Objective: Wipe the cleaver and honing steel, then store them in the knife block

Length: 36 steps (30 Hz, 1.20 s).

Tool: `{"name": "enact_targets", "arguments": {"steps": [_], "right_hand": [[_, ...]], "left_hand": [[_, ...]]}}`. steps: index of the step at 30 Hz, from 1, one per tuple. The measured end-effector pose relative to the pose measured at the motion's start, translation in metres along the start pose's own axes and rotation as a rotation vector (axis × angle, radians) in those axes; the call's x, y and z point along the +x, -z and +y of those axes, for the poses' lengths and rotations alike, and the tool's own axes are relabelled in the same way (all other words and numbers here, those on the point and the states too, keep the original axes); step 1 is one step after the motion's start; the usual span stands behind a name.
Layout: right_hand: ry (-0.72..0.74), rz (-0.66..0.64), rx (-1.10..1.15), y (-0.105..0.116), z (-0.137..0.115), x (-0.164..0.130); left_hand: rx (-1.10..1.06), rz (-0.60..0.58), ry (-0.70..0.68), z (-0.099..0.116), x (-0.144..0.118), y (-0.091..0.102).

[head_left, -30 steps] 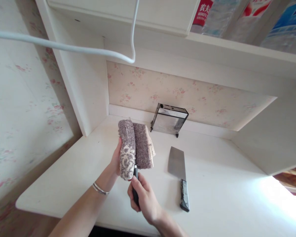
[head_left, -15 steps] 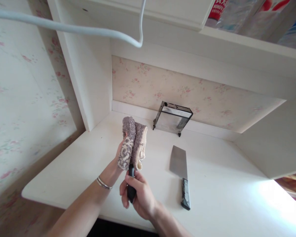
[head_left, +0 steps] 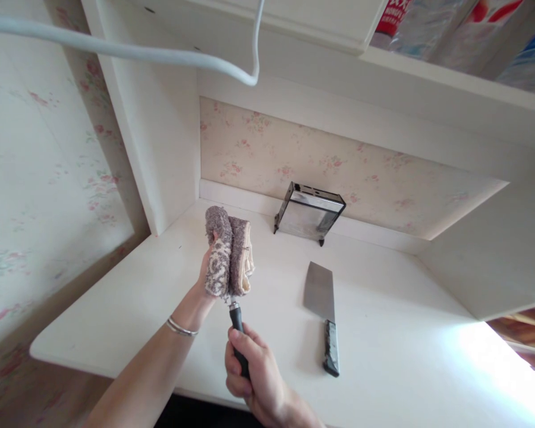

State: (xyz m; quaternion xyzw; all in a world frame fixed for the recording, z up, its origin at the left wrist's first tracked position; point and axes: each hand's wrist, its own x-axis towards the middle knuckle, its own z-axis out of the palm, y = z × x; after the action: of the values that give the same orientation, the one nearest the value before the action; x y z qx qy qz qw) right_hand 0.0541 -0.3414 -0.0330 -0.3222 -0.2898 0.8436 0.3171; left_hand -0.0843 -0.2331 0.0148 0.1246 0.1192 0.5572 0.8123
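Observation:
My left hand (head_left: 205, 267) is wrapped round a folded grey-brown and cream towel (head_left: 218, 261), patterned on its near side. Between the towel's two folds sits the far end of a black-handled tool (head_left: 236, 318). A short bit of metal shows below the cloth; the rest is hidden, so its kind cannot be told. My right hand (head_left: 256, 368) is closed round the black handle. To the right, a cleaver (head_left: 321, 291) with a dark handle lies flat on the white tabletop (head_left: 383, 333), apart from both hands.
A clear-sided knife holder (head_left: 310, 217) with a black and silver frame stands against the floral back wall. A white cable (head_left: 160, 55) crosses the upper left, nearer the camera. Overhead, a shelf (head_left: 450, 77) holds plastic-wrapped items. A side panel (head_left: 151, 137) rises at left.
My right hand has drawn back toward me, so more of the handle and a metal collar show below the towel. The left hand and towel appear slightly farther left.

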Motion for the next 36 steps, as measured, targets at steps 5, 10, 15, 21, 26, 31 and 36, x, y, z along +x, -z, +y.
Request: {"name": "enact_targets", "arguments": {"steps": [5,10,15,21,26,31,36], "right_hand": [[-0.070,-0.038,0.023,0.017,0.015,-0.022],[-0.004,0.047,-0.253,0.042,0.021,-0.050],[0.261,0.402,-0.754,0.047,-0.008,-0.069],[0.648,0.618,-1.121,0.031,-0.058,-0.050],[0.715,0.548,-1.397,0.013,-0.061,-0.012],[0.690,0.511,-1.583,0.002,-0.038,0.014],[0.656,0.472,-1.563,0.001,-0.028,0.011]], "left_hand": [[-0.060,0.029,0.036,0.007,0.002,0.003],[0.015,0.164,-0.377,0.026,0.014,0.021],[0.004,0.241,-0.675,0.039,0.013,0.026],[0.008,0.143,-0.484,0.012,0.007,0.005],[-0.006,0.102,-0.341,-0.012,0.001,0.000],[0.051,0.056,-0.169,-0.019,0.005,0.012],[0.022,0.062,-0.215,-0.010,0.011,0.024]]}}
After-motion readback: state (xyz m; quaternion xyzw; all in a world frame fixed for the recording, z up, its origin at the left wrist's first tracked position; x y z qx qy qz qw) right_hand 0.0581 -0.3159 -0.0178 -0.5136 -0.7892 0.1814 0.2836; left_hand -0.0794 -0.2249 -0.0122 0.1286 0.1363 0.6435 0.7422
